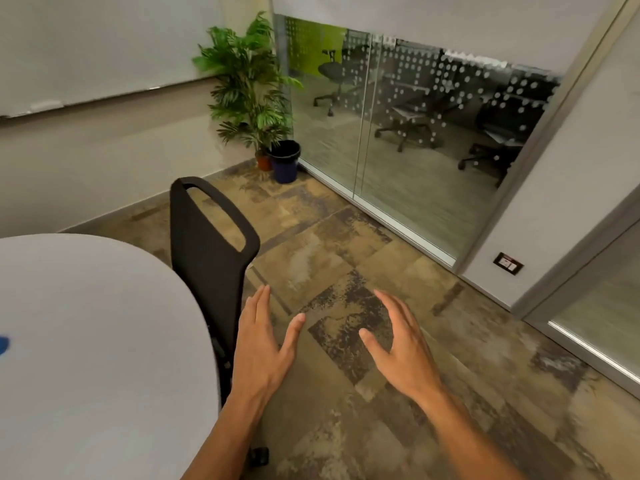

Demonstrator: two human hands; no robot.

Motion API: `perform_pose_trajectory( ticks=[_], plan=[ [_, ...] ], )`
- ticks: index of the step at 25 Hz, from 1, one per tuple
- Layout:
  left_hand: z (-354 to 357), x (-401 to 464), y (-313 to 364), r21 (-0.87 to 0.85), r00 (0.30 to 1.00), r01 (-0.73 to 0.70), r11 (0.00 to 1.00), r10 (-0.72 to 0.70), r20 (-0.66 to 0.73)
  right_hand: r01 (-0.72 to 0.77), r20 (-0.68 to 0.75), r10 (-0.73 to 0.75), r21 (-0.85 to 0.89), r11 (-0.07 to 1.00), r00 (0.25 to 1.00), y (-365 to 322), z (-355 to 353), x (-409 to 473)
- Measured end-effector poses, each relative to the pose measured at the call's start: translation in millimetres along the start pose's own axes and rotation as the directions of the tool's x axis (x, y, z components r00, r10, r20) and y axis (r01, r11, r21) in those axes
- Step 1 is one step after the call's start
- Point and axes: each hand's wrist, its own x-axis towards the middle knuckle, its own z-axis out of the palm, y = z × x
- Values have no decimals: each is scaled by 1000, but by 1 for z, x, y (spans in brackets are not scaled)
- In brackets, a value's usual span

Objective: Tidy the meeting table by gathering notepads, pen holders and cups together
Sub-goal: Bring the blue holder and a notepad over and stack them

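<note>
Now both hands empty, fingers spread wide: left hand (260, 344) at 6, right hand (398, 344) at 5, over floor, prob. mid-turn. Table (104, 341) at 8; no notepads/cups visible, only a blue scrap (3, 344) at 9 edge. Chair (211, 251) tucked alongside.

A chair (211, 258) stands right of the table (86, 341); plant (247, 88) and bin (285, 161) beyond, seemingly touching.

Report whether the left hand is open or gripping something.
Open: the left hand hovers with straight, spread fingers, empty, beside the black chair.
</note>
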Motion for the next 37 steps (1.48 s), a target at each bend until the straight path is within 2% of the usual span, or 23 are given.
perform_pose_trajectory(
  ticks=[4,9,13,17,21,25,32,37],
  plan=[
    [64,77,15,-4,999,36,999,-36,18,-29,45,28,26,999,999,64,-10,89],
    [132,171,42,72,997,80,994,-79,-20,65,118,-62,-20,998,991,125,-41,221],
    [161,251,71,51,977,184,982,-177,-116,174,215,-172,9,985,961,141,-67,339],
    [170,316,65,29,941,274,961,-261,-216,217,264,-233,89,972,936,137,-55,441],
    [172,403,21,16,885,361,933,-337,-323,269,322,-301,142,953,898,117,-2,550],
    [166,496,-33,-43,841,421,906,-407,-356,269,363,-317,179,946,876,89,58,642],
    [103,639,-121,-74,743,519,852,-492,-454,271,478,-358,242,931,802,18,166,798],
    [71,694,-183,-131,607,621,772,-580,-543,206,576,-383,349,914,722,-18,253,893]
  ],
)
